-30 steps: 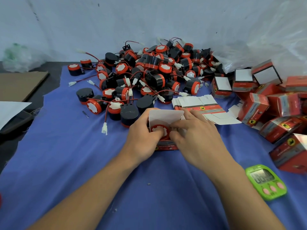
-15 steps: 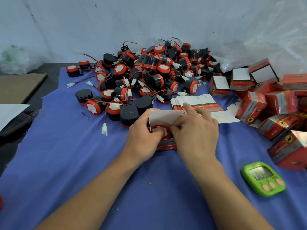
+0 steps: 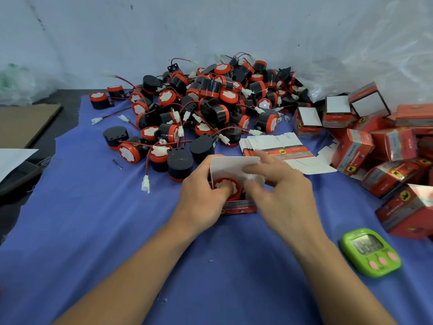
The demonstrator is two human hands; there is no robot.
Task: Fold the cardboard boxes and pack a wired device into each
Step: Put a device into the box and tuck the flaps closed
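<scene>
A small red cardboard box [image 3: 239, 206] stands on the blue cloth [image 3: 93, 231] with its white lid flap up. Inside it sits a black and red wired device [image 3: 226, 185], white face up. My left hand [image 3: 201, 202] grips the box from the left, thumb on the device. My right hand [image 3: 285, 195] reaches over the box's right side, and its index finger and thumb pinch a blurred white piece there, seemingly the side flap. A big pile of loose wired devices [image 3: 210, 102] lies behind. A stack of flat unfolded boxes [image 3: 276, 146] lies just beyond the box.
Several closed red boxes [image 3: 351, 151] are heaped at the right. A green timer [image 3: 370, 252] lies near my right forearm. Brown cardboard [image 3: 23, 123] and a white sheet [image 3: 11, 158] lie off the cloth at the left. Crumpled clear plastic fills the back right.
My right hand has shifted from pressing down on the device to the box's right side, fingers now pinched together. My left hand keeps the same hold on the box.
</scene>
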